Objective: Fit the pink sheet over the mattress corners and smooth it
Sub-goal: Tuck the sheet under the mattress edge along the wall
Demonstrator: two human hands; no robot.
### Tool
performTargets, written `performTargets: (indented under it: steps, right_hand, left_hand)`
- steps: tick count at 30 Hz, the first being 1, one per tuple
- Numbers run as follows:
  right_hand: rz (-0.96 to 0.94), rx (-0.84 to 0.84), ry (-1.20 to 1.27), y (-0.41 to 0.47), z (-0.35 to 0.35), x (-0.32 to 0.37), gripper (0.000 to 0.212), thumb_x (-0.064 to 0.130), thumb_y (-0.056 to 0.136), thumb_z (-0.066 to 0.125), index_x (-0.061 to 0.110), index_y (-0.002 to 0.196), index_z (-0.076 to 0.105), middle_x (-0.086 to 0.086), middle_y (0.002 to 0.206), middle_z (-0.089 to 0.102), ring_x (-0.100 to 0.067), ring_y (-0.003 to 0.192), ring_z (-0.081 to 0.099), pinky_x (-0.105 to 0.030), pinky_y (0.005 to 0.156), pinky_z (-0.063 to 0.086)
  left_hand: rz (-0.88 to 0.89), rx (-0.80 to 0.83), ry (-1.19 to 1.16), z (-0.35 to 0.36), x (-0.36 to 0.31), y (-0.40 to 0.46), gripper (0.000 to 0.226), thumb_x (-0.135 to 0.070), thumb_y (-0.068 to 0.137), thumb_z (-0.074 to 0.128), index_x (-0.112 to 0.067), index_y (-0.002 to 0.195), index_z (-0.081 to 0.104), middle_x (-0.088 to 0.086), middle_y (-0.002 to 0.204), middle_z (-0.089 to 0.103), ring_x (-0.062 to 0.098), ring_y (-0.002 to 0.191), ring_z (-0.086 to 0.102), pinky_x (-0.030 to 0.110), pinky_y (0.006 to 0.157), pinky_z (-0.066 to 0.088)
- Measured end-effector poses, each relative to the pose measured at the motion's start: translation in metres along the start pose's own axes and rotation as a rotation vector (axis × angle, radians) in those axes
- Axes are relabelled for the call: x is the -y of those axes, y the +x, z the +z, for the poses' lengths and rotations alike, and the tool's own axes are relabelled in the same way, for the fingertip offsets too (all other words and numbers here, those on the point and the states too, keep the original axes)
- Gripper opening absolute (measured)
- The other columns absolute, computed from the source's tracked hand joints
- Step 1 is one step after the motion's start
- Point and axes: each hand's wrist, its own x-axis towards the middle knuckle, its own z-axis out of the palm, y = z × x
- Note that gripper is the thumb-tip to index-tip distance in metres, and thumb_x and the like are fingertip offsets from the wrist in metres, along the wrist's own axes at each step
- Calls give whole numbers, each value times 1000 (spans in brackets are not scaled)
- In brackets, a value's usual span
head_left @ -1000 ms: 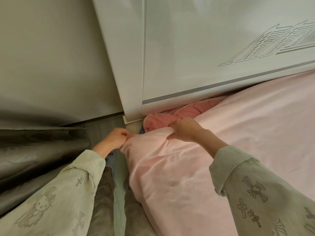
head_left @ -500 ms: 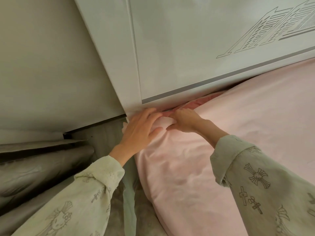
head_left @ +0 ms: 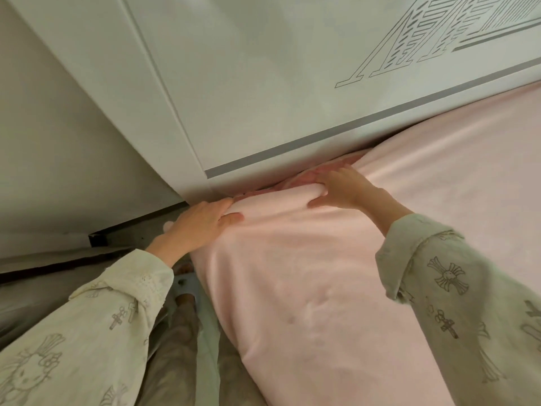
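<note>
The pink sheet [head_left: 307,273] covers the mattress and wraps its near-left corner, which sits against the white headboard [head_left: 263,98]. My left hand [head_left: 202,224] grips the sheet's edge at the corner, fingers behind the fabric and thumb on top. My right hand [head_left: 342,187] holds the sheet's rolled edge a little further along the headboard, fingers over it and thumb below. A strip of darker pink bedding [head_left: 328,168] shows in the gap between the sheet and the headboard.
A pale wall [head_left: 58,142] stands to the left of the headboard. Grey curtain folds [head_left: 35,288] hang at the lower left. My foot in a light blue slipper [head_left: 184,285] is on the floor in the narrow gap beside the bed.
The dark pink bedding at the corner is now almost covered by the sheet. My right hand has moved right along the headboard edge, and my left hand now grips the corner.
</note>
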Motion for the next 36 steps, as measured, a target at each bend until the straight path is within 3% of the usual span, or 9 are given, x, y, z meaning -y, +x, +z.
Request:
performTargets:
  steps: [9,13,16,21,25,27,30,32,36]
  right_hand:
    - [49,-10,-44,9,-2,-39,56,41,83,60,51,133,40,6,135,57,-24,123,52,-35,101,37]
    - [-3,-18,-5,6,-9,-40,55,37,83,60,56,131,40,6,132,59,-26,121,52,-36,98,43]
    - [-27,-50,7,6,-7,-44,54,37,82,60,56,129,42,5,128,62,-27,117,55,-38,95,45]
    - [-9,89,132,8,-10,-64,46,68,81,44,58,125,44,16,134,55,-19,129,45,-39,109,30]
    - [287,231,181,19,-24,-95,73,77,80,20,36,131,51,-1,143,47,-28,136,36,-43,115,23]
    - [353,277,142,20,-29,-105,61,69,69,33,24,98,63,-9,123,57,-32,116,49,-43,104,36]
    - [335,312,162,22,-42,-106,26,42,72,49,18,62,51,-6,80,57,-28,76,54,-35,74,42]
    - [297,285,144,23,-49,-106,21,32,77,56,15,65,57,-5,73,59,-27,71,57,-32,68,41]
    - [197,10,2,24,-46,-99,21,27,86,56,13,98,67,-10,108,65,-33,99,61,-32,77,43]
  left_hand:
    - [-131,82,146,3,-23,13,43,-48,88,44,-22,122,39,9,115,61,31,100,59,42,82,50]
    - [-28,18,54,1,-68,36,55,-48,85,53,-28,131,31,3,128,54,30,113,54,41,91,46]
    - [65,-36,123,8,-110,62,47,-46,85,54,-22,123,39,2,123,57,31,108,56,38,82,46]
    - [83,-22,301,16,-129,86,52,-43,90,51,-21,135,39,18,116,63,40,105,58,41,81,44]
    - [96,-22,325,21,-129,81,44,-46,91,49,-22,127,46,18,111,65,40,104,58,39,81,44]
    - [102,-8,322,20,-132,79,42,-45,91,48,-22,126,48,17,112,65,39,105,57,39,83,43]
    - [100,15,311,17,-133,79,43,-47,91,48,-23,126,49,15,113,65,39,106,57,39,84,42]
    - [103,9,325,17,-134,78,42,-47,91,48,-22,125,49,15,111,66,39,104,57,39,83,43]
    - [84,-8,331,18,-138,73,42,-48,91,47,-21,123,49,16,111,66,40,103,58,39,82,43]
